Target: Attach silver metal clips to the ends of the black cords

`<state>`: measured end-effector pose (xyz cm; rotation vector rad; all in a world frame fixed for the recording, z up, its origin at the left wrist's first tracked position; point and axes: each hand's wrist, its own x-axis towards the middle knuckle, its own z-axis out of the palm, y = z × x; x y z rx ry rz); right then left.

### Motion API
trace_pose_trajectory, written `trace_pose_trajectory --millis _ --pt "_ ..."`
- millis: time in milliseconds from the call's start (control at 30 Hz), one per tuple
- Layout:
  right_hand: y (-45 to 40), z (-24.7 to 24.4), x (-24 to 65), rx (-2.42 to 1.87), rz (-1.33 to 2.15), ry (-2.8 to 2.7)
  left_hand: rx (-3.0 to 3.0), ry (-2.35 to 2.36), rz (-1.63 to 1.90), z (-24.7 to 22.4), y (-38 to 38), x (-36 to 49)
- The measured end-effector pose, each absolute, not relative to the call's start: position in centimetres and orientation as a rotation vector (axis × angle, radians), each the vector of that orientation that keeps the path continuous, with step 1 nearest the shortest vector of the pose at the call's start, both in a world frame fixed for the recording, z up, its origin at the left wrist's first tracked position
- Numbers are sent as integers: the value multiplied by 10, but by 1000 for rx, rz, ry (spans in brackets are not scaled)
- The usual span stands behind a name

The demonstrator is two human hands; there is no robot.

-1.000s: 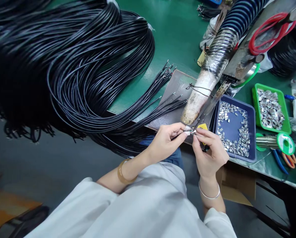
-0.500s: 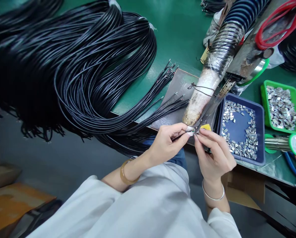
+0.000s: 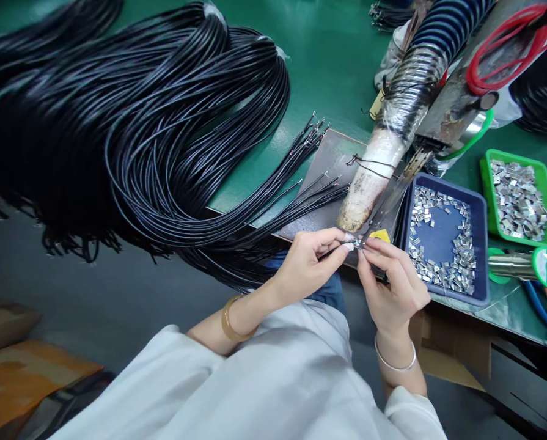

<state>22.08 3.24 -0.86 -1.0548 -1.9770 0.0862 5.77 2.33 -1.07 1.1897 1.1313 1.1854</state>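
The left hand [image 3: 307, 256] has its thumb and fingers closed on a black cable [image 3: 330, 251], whose thin wire ends [image 3: 356, 243] poke out between the two hands, just below the pale hose nozzle [image 3: 353, 208]; the right hand [image 3: 395, 281] brings thumb and forefinger close to those ends, though whether they pinch anything is too small to tell. The cable should be light and springy, its jacket likely smooth and a little slippery, with slack in the cable bundle [image 3: 209, 223] left of the grip perhaps tugging back. The bared ends look the fragile part, easily bent, so the firmest hold is on the jacket just behind them, with only a light fingertip touch at the wires themselves
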Motion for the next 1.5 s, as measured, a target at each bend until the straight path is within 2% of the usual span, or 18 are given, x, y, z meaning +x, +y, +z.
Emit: trace_pose_trajectory --millis 1500 --pt "32 -4 221 -1035 -2 -2003 1192 1154 1200 -7 24 59"
